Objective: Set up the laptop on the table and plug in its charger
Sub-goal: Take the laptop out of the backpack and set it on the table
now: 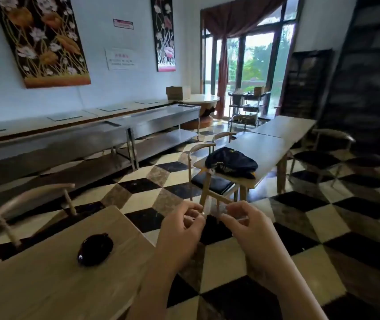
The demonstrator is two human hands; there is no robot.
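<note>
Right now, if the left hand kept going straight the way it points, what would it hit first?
Probably the wooden chair tucked at the next table; left hand points up and away over open floor, though depth is unclear.

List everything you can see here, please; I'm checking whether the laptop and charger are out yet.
Near table: one, light wood, lower left.
Pouch: one, dark and glossy, on the near table.
Far tables: two, pale, end to end, centre right.
Bag: one, dark blue, on the closer far table.
Chairs: at least three, wooden with dark seats, by the tables.
Steel counters: two, grey, along the left wall.
Box: one, brown, on a round table at the back.
Wall hangings: two, dark floral.
Floor: black, cream and brown tiles.
Laptop, charger: none visible.
Left hand: pinches a small clear item, too blurred to name.
Right hand: pinches the same item.
</note>
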